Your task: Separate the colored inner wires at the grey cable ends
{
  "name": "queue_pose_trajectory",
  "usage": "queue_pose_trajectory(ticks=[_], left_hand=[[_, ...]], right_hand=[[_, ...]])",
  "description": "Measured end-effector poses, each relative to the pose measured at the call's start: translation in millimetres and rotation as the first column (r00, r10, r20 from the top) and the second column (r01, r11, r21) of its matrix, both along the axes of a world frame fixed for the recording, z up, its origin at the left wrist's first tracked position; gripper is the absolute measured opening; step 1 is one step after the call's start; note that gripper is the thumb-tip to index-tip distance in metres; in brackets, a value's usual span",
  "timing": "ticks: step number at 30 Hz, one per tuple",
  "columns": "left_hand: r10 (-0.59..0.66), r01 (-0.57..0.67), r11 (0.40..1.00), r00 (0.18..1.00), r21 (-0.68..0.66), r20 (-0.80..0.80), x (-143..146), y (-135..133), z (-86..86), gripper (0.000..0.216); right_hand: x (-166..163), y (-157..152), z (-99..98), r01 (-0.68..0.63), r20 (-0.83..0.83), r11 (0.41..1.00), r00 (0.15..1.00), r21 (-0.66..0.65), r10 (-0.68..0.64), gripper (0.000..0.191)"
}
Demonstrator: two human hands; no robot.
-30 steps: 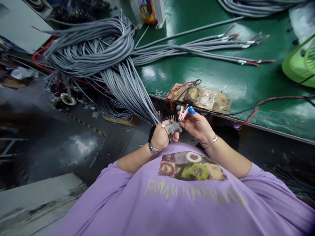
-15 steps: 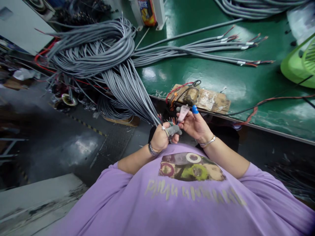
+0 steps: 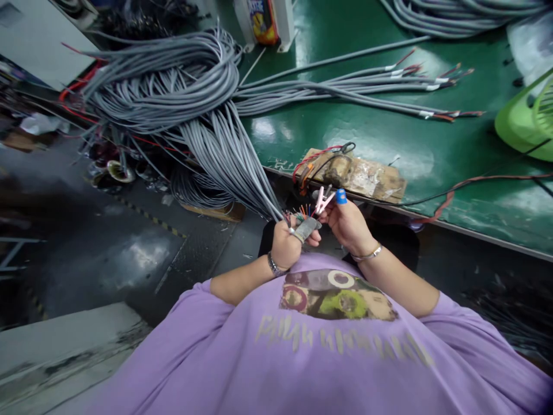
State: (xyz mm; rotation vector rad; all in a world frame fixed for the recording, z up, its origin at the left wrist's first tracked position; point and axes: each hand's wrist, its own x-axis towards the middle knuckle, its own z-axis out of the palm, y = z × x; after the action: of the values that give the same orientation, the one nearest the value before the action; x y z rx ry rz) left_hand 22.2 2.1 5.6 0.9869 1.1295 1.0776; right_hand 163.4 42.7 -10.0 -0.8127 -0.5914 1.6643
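Note:
My left hand [image 3: 288, 243] is closed in a fist around the end of a grey cable [image 3: 254, 196], its thumb in a grey finger cot. Thin coloured wire ends [image 3: 303, 210] fan out above that fist. My right hand [image 3: 348, 223] pinches a small pink clip-like tool [image 3: 321, 200] right beside those wire ends; its forefinger wears a blue cot. Both hands hover in front of my chest, just below the edge of the green bench [image 3: 389, 138].
A big tangle of grey cables [image 3: 164, 92] hangs off the bench's left end. More cables with stripped ends [image 3: 367, 86] lie across the bench. A worn wooden block with wires [image 3: 358, 173] sits at the near edge. A green fan [image 3: 527, 115] stands at the right.
Both hands have stayed together at the wire ends; the pink tool in the right hand has shifted slightly and now shows its two prongs again.

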Motion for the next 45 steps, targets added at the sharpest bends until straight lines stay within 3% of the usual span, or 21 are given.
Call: queue_pose_trajectory(ticks=[3,7,13,19,24,31,39,45], left_hand=[[0.003,-0.003,1.000,1.000,0.009,-0.029,1.4,1.1,-3.3,0.044],[0.021,-0.019,0.999,0.998,0.031,-0.055,2.6,1.3,-5.4,0.043],[0.007,-0.007,1.000,0.997,-0.006,-0.077,4.1,1.1,-0.9,0.045],[-0.012,0.010,1.000,0.994,-0.018,-0.105,-1.9,-5.8,2.6,0.046],[0.057,-0.034,0.993,0.978,0.114,-0.202,-12.0,-8.2,6.8,0.039],[0.171,-0.002,0.915,0.907,0.402,-0.384,-17.0,5.3,7.2,0.010],[0.183,0.080,0.902,0.819,0.424,-0.544,-15.1,9.3,13.1,0.010],[0.207,0.087,0.894,0.791,0.440,-0.576,-16.8,11.4,5.1,0.011]], right_hand=[[-2.2,2.2,-5.9,-0.041,-0.013,0.999,0.999,0.018,0.041,0.050],[-5.0,6.9,-6.1,-0.176,-0.112,0.982,0.980,-0.070,0.167,0.057],[-8.5,8.3,-1.6,-0.089,-0.181,0.983,0.982,-0.162,0.059,0.046],[-6.3,3.6,-0.9,-0.111,-0.214,0.981,0.974,-0.160,0.076,0.053],[0.7,3.7,6.0,-0.157,-0.147,0.975,0.980,-0.156,0.134,0.059],[-1.0,2.6,9.6,-0.050,-0.057,0.996,0.997,-0.068,0.046,0.043],[-10.3,3.0,-3.0,0.019,0.022,0.999,1.000,-0.046,-0.018,0.053],[-14.0,7.9,0.2,-0.079,-0.144,0.986,0.988,-0.150,0.057,0.050]])
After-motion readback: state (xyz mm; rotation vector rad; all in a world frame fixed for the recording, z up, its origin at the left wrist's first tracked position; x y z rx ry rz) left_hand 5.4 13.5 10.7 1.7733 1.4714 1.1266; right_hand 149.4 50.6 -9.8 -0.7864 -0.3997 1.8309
